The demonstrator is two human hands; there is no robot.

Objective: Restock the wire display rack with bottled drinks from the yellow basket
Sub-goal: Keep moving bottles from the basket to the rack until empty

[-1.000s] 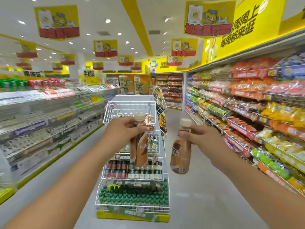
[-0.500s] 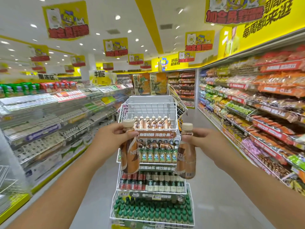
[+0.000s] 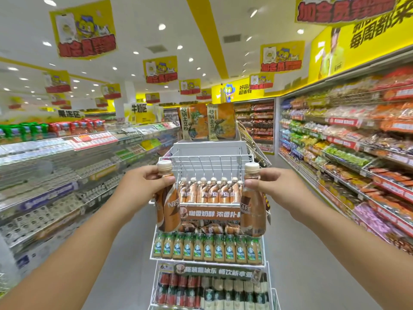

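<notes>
My left hand [image 3: 140, 186] grips a brown coffee bottle [image 3: 167, 206] by its neck, held upright at the left edge of the white wire display rack [image 3: 210, 159]. In my right hand [image 3: 268, 189] is a second brown coffee bottle [image 3: 252, 211], also upright, at the rack's right edge. Between the two, the rack's top tier holds a row of the same coffee bottles [image 3: 210, 191]. The tiers below carry green-labelled bottles [image 3: 207, 249] and dark bottles [image 3: 201, 287]. The yellow basket is out of view.
Long shelves of packaged goods line the aisle on the left [image 3: 55, 175] and right [image 3: 357, 153]. Grey floor [image 3: 301, 253] runs past both sides of the rack. A display box of orange packs [image 3: 207, 121] stands behind the rack.
I have come closer to the rack. Both hands have risen and spread apart, so each bottle now sits level with the top tier, one at each side.
</notes>
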